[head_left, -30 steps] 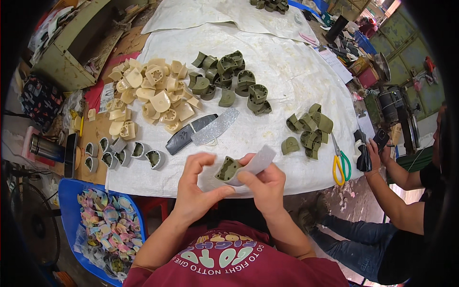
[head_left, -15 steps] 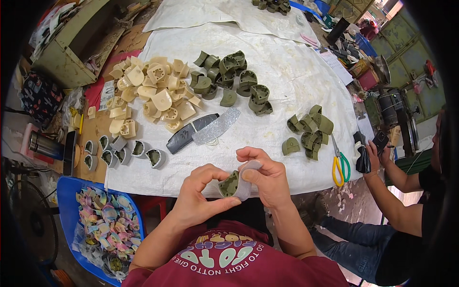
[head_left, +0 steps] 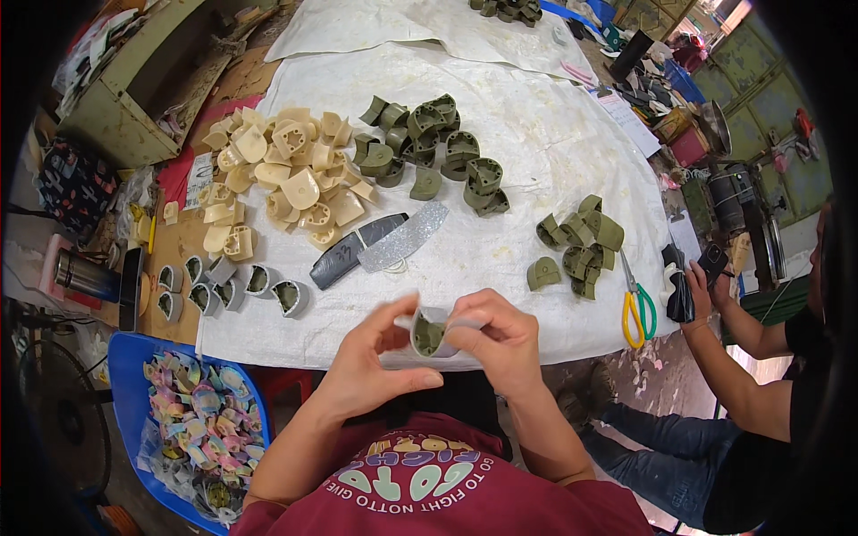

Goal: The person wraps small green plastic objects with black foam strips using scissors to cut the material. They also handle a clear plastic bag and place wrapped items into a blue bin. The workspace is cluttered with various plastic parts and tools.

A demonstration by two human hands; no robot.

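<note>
Since the earlier frame, both hands have drawn slightly apart and the grey strip (head_left: 407, 359) now wraps more closely round the olive heel block (head_left: 428, 336). The left hand (head_left: 371, 368) pinches the strip's left end while the right hand (head_left: 500, 344) closes its fingers on the block, held just off the table's near edge (head_left: 295, 344). On the table's white cover lie a cream pile of blocks (head_left: 281, 179) at left, olive blocks (head_left: 429, 134) centrally, and green-handled scissors (head_left: 636, 304) near the right edge.
</note>
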